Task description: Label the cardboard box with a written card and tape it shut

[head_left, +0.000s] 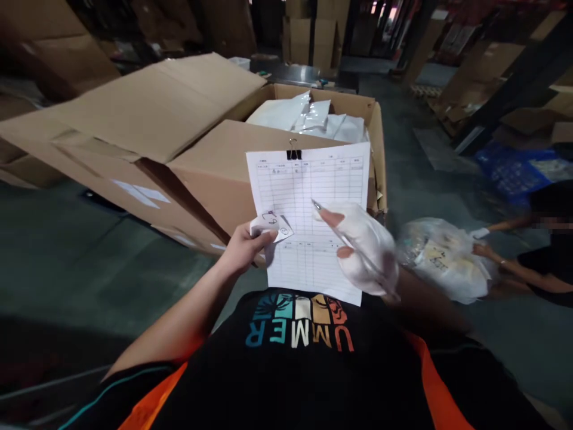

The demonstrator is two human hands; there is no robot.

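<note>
One printed form sheet, ruled into a table and headed by a black binder clip, is held up in front of the person's chest. The left hand grips its near left edge, fingers closed around the paper together with a small white tag. The right hand, in a white fingerless glove, lies against the sheet's right side with its fingers closed on a pen, tip pointing up and left over the table. Just behind the sheet stands an open cardboard box holding white plastic bags. To the right, on the floor, another person's hands touch a clear plastic bag.
</note>
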